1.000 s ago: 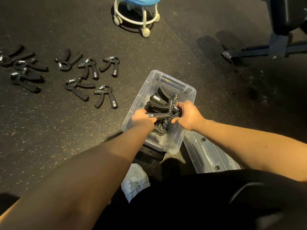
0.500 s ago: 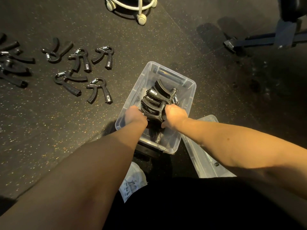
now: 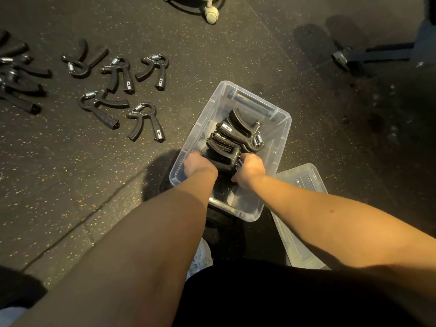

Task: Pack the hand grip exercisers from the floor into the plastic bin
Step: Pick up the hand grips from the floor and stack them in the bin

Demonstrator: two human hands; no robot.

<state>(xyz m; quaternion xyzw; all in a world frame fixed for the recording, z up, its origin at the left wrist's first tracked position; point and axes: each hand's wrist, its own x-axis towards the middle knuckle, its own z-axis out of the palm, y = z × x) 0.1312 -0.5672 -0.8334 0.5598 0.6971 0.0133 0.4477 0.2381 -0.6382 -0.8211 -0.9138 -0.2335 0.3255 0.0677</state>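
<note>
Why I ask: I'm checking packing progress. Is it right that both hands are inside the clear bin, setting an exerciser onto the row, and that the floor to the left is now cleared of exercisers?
Not quite. The head view shows the floor is not cleared: several exercisers lie left of the bin. The rest holds: left hand and right hand are inside it at the row.

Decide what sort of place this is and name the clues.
Probably a gym: dark speckled rubber floor, many grip exercisers laid out on it, and what looks like an equipment base at top right.
</note>
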